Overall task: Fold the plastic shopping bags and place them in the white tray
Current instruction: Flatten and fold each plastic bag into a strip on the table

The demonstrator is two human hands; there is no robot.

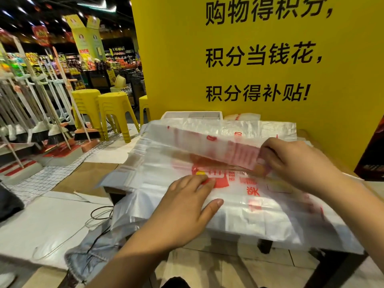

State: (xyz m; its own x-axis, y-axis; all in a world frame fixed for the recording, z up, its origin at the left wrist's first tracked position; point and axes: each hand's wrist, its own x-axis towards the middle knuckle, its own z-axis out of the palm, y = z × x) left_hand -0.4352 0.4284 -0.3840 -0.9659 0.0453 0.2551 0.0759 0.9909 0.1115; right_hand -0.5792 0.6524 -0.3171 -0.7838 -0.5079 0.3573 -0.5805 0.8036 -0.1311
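Nearest, at lower centre of the frame: left hand (187, 206), palm down, fingers straight and slightly spread, pressing flat on the topmost plastic bag (158, 173), gripping nothing. Fingertips right at the red and yellow print in the middle of the bag.

Just beyond, to the right: right hand (295, 163), fingers curled, pinching a turned-over edge of that same bag. Flap lifted off the sheet beneath, stretching up and left from the pinch, blurred red print showing through it.

Underneath both: pile of bags (270, 227), translucent white, spread across the tabletop (328, 154) and hanging over its near edge. At lower left, on the pale floor, a thin cable (99, 213) in loose loops.

Farther back, upper centre: white tray (193, 115), on the far side of the bags, close against the yellow board (176, 59). Near rim partly hidden by plastic; dividers visible inside, contents impossible to tell. Just right of the tray, a small heap of plastic (243, 117) with red print.

At the right edge, a dark box (372, 154) standing by the board.

Left of the board: yellow stools (112, 109) in stacks, then brooms (52, 132) leaning in a row at far left. Beyond those, upper left, shop shelves under dark ceiling lights.
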